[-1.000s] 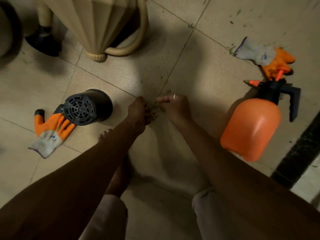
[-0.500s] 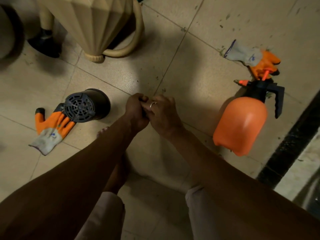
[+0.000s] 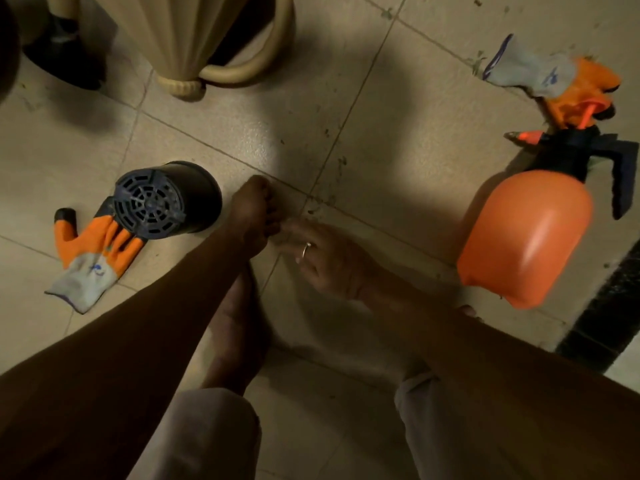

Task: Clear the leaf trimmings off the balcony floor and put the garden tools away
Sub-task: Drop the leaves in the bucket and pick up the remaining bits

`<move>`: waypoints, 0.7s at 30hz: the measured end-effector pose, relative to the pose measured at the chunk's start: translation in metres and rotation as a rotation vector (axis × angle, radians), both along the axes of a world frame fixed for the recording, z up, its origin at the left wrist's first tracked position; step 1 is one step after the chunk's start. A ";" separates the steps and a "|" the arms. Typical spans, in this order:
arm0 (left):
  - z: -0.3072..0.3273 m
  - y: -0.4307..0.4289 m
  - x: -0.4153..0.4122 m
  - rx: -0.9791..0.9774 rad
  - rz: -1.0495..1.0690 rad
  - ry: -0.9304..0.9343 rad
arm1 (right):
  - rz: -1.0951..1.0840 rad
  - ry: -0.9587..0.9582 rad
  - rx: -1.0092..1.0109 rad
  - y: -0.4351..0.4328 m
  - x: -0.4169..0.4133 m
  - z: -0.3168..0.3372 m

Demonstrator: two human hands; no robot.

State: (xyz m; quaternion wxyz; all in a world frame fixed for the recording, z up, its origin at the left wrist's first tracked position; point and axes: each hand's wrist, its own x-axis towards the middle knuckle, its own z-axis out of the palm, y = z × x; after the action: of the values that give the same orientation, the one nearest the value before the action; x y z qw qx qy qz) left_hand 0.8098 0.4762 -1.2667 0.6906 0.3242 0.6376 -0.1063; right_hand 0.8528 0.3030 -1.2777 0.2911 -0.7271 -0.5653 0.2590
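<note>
Green-grey leaf trimmings [image 3: 320, 202] speck the floor [image 3: 398, 161] just beyond both hands. Whether the curled left hand [image 3: 254, 209] holds any is too blurred to tell. The right hand [image 3: 322, 261] lies loosely spread. An orange sprayer [image 3: 526, 237] stands to the right, a tipped black pot [image 3: 169, 202] to the left.

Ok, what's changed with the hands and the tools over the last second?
The right hand has come off the left hand and opened, its fingers now loose beside it; half a second ago it was pressed over the left. The left hand stays curled low by the floor; what it holds is hidden. The black pot, the glove by the pot, the far glove and the orange sprayer lie where they were.
</note>
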 end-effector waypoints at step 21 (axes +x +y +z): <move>-0.025 0.021 -0.016 0.119 -0.115 0.015 | -0.155 -0.351 0.000 0.040 0.102 -0.047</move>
State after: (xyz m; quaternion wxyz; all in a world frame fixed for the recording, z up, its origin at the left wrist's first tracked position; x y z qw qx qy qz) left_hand 0.7934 0.4970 -1.2912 0.6581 0.3998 0.6283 -0.1102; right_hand 0.9545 0.3428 -1.3246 0.2071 -0.8023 -0.5500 0.1048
